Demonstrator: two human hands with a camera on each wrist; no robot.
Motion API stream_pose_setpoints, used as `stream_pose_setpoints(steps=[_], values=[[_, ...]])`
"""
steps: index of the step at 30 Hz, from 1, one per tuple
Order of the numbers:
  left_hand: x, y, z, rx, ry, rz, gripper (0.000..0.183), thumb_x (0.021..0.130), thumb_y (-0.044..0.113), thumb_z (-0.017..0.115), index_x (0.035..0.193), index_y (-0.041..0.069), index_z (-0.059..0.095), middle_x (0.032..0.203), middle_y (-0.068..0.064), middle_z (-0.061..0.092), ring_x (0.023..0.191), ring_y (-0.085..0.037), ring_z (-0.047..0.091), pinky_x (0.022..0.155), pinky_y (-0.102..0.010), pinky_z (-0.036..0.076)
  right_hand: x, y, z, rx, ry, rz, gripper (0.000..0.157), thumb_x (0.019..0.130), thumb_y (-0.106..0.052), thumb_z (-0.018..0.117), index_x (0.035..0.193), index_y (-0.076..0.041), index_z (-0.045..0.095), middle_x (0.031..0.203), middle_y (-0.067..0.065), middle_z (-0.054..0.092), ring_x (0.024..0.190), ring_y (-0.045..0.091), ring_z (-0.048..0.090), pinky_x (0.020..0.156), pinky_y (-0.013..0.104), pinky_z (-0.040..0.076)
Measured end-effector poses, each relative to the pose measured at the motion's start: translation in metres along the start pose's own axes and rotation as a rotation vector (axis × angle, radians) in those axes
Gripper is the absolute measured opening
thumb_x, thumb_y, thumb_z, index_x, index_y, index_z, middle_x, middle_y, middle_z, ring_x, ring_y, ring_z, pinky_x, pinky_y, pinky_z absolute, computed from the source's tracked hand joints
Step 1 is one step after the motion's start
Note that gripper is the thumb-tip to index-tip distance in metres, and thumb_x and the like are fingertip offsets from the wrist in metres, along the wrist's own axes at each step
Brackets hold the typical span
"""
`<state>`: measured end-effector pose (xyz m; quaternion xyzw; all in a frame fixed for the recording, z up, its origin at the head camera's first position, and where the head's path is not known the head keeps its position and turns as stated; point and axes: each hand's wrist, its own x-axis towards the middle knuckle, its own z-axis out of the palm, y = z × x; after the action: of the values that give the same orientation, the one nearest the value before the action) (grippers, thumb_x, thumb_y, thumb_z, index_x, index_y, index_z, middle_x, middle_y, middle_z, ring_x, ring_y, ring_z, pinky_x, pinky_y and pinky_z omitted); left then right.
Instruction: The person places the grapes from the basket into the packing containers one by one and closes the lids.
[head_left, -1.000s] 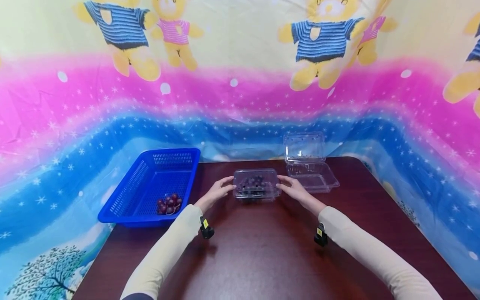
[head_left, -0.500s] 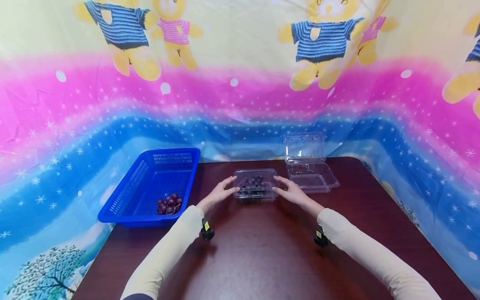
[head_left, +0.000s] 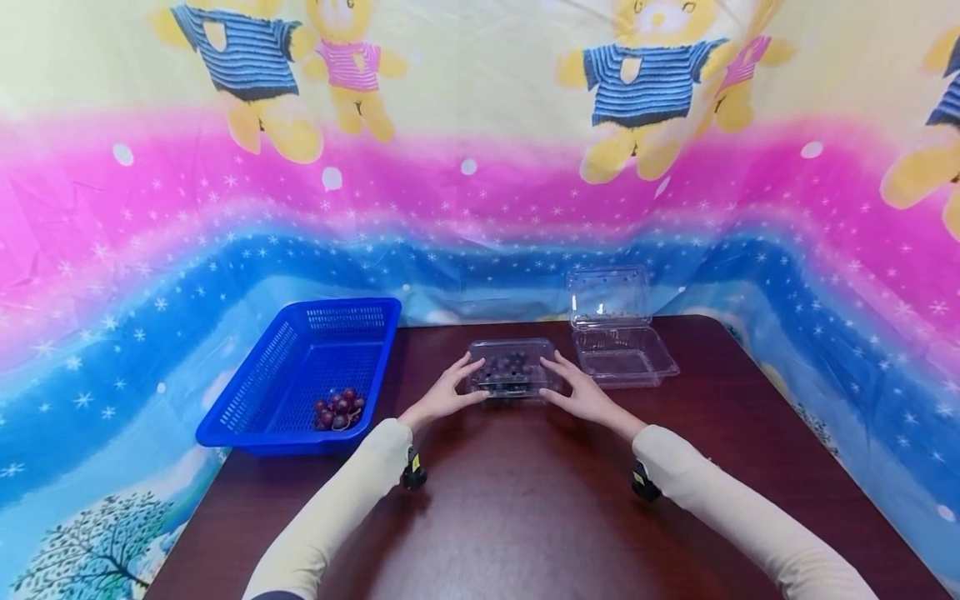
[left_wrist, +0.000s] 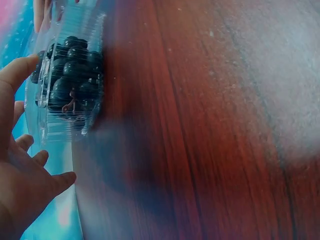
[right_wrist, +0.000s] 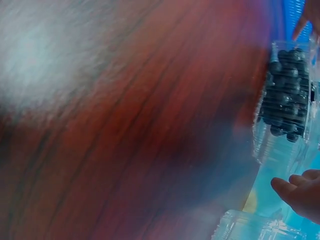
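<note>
A closed clear plastic clamshell box [head_left: 512, 342] stands on the table with dark grapes [left_wrist: 75, 67] inside. At its left end is my left hand [head_left: 442, 397], thumb and fingers spread and reaching over the lid's edge. My right hand [head_left: 588, 397] lies mirrored at the right end, its fingers extended over the lid. In the left wrist view a digit of the left hand [left_wrist: 22, 172] lies against the lid. The right wrist view shows only part of the right hand [right_wrist: 302, 192], near the box end; whether it touches cannot be told.
To the left stands a blue plastic basket [head_left: 300, 367] holding a bunch of red grapes [head_left: 340, 410]. At the back right a second clear clamshell box [head_left: 626, 354] sits with its lid raised. A patterned cloth [head_left: 480, 250] hangs behind the dark wooden table [head_left: 517, 500].
Both hands have moved inward from the box's ends, over the lid, and slightly towards the near side. Their fingers have spread wider. The box stays in the same place.
</note>
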<state>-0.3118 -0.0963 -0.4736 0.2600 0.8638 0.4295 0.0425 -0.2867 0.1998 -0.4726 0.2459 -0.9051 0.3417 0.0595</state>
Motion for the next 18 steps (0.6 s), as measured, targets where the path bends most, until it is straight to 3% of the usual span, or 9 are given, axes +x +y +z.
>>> stream_pose_setpoints(steps=[5, 12, 18], values=[[-0.0009, -0.0012, 0.0021, 0.057, 0.019, 0.032, 0.068, 0.084, 0.032, 0.068, 0.142, 0.014, 0.038, 0.154, -0.014, 0.016, 0.139, -0.037, 0.017, 0.106, -0.057, 0.022, -0.0025, 0.0, 0.0034, -0.02, 0.013, -0.051, 0.062, 0.088, -0.027, 0.063, 0.141, -0.009, 0.038, 0.149, 0.025, 0.022, 0.133, 0.041, 0.029, 0.1, 0.059, 0.032], [-0.001, -0.0056, 0.0032, 0.133, 0.033, 0.083, 0.066, 0.085, 0.031, 0.067, 0.142, 0.014, 0.038, 0.153, -0.017, 0.018, 0.137, -0.039, 0.021, 0.107, -0.057, 0.022, -0.0019, 0.002, 0.0063, -0.056, 0.011, -0.056, 0.06, 0.09, -0.026, 0.061, 0.143, -0.011, 0.036, 0.15, 0.024, 0.02, 0.131, 0.042, 0.032, 0.1, 0.057, 0.034], [-0.0032, -0.0038, 0.0034, 0.183, -0.005, 0.065, 0.068, 0.088, 0.035, 0.062, 0.145, 0.017, 0.031, 0.155, -0.012, 0.013, 0.14, -0.033, 0.018, 0.109, -0.053, 0.023, -0.0038, 0.005, 0.0072, -0.072, -0.011, -0.041, 0.061, 0.092, -0.025, 0.059, 0.145, -0.016, 0.032, 0.152, 0.021, 0.017, 0.13, 0.041, 0.035, 0.099, 0.055, 0.036]])
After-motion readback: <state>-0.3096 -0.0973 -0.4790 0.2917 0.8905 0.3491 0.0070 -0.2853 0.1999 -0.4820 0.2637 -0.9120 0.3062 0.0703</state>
